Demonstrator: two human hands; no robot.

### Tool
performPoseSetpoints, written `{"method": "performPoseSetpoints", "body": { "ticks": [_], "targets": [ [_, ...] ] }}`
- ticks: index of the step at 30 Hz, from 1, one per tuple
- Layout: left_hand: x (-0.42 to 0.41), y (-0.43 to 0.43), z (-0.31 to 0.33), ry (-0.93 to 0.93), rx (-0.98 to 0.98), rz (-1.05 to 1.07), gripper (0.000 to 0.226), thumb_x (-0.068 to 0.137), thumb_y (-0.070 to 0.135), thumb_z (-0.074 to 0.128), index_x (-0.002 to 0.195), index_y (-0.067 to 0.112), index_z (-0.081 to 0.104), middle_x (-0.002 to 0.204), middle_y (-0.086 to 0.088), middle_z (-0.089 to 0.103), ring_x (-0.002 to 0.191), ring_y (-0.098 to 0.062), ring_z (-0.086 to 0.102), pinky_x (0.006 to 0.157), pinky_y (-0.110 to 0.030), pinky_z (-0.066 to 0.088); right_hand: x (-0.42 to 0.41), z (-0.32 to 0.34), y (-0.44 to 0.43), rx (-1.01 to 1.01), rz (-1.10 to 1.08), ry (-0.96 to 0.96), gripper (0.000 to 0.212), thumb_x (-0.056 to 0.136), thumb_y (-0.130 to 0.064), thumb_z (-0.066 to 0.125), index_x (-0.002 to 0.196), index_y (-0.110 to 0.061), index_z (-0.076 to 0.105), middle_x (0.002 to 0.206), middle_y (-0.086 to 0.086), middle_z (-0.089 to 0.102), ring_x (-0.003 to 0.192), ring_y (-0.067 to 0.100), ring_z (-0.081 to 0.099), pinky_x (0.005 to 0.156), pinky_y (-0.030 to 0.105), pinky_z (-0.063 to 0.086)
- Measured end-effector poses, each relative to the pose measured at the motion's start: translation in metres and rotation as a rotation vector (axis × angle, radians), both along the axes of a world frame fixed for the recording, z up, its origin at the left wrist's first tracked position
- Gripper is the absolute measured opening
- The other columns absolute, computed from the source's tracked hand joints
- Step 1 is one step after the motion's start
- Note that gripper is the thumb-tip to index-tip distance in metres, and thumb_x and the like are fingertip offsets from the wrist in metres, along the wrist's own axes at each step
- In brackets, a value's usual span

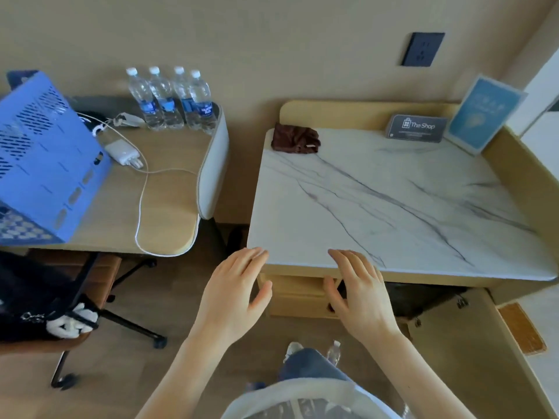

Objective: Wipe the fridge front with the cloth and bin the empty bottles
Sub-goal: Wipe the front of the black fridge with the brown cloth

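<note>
L hand [234, 293]: empty, fingers [255, 255] spread & loose, held in the air at the front L corner of the marble bench [393, 201]; tips level w/ its front edge, can't tell if touching.
R hand [361, 294]: empty too, fingers [348, 258] released & splayed, over the front edge of the marble top, thumb down in front of the wooden cabinet face [298, 294] below.
Cloth [295, 139]: dark brown, crumpled, lying at back L corner of the marble bench, well apart from both hands.
Bottles [174, 99]: 4 clear water bottles w/ white caps & blue labels, upright in a tight row at the back R of the wooden bench [169, 207] on the L, near the wall. Fill level hard to tell.
Floor bottle [333, 352]: 1 small clear bottle on the floor by the person's knee, partly hidden.
Fridge front: dark recess [423, 297] under the marble top on the R; too shadowed to confirm.
Other on marble bench: "The Shop" card [416, 128] & blue sign [484, 113], both at back R.
Other on wooden bench: blue perforated box [45, 158], white charger [122, 152] w/ cable [142, 207] looping to the front edge.
Chair [75, 297]: brown seat, dark bag on it, below the wooden bench.
</note>
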State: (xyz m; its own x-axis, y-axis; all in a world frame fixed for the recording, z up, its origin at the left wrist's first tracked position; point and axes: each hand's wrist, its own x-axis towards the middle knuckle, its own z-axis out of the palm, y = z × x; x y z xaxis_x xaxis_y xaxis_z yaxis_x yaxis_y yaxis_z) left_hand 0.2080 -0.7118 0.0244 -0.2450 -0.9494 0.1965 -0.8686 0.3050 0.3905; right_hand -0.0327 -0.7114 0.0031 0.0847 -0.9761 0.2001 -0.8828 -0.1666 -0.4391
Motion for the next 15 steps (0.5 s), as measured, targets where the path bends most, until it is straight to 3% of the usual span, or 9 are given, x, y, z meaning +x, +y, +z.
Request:
{"method": "performPoseSetpoints", "body": {
  "ticks": [5,15],
  "targets": [
    [-0.003,-0.09,0.019,0.023,-0.012,0.003,0.052,0.094,0.037,0.044,0.138,0.012,0.054,0.141,-0.003,0.055,0.133,-0.022,0.048,0.105,-0.042,0.045,-0.003,0.024,-0.091,-0.04,0.033,0.021,0.055,0.098,-0.045,0.037,0.135,-0.011,0.059,0.133,0.007,0.063,0.126,0.03,0.055,0.102,0.046,0.045],
    [0.012,-0.197,0.026,0.031,-0.04,-0.059,0.048,0.095,0.033,0.047,0.136,0.009,0.056,0.139,-0.005,0.056,0.132,-0.024,0.049,0.107,-0.039,0.043,0.026,0.027,-0.189,-0.085,0.014,0.014,0.051,0.097,-0.039,0.04,0.133,-0.008,0.059,0.131,0.009,0.063,0.122,0.031,0.056,0.098,0.047,0.048]
  ]
}}
